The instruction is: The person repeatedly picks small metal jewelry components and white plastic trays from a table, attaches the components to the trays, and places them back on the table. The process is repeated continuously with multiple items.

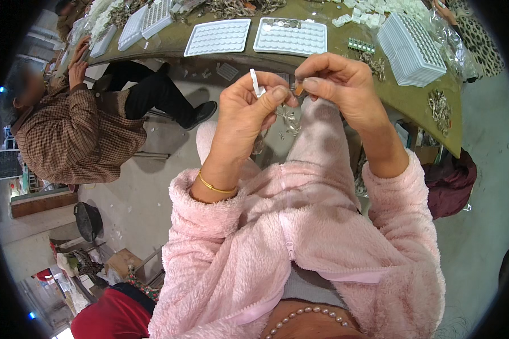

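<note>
My left hand (242,110) is closed around a small white plastic piece (256,83), whose narrow end sticks up past the fingers. A loop of thin, clear-looking cord (289,120) hangs below that hand. My right hand (345,87) is closed in a pinch on a small orange piece (298,89), right beside the left fingertips. Both hands meet above my lap, in front of the table edge. Whether the orange piece is joined to the white one or the cord is too small to tell.
A green-covered table (322,12) curves across the far side. On it lie white trays (218,38), a tall tray stack (411,51), small green circuit boards (361,46) and a wire bundle (439,111). A person in a checked jacket (79,130) sits at the left.
</note>
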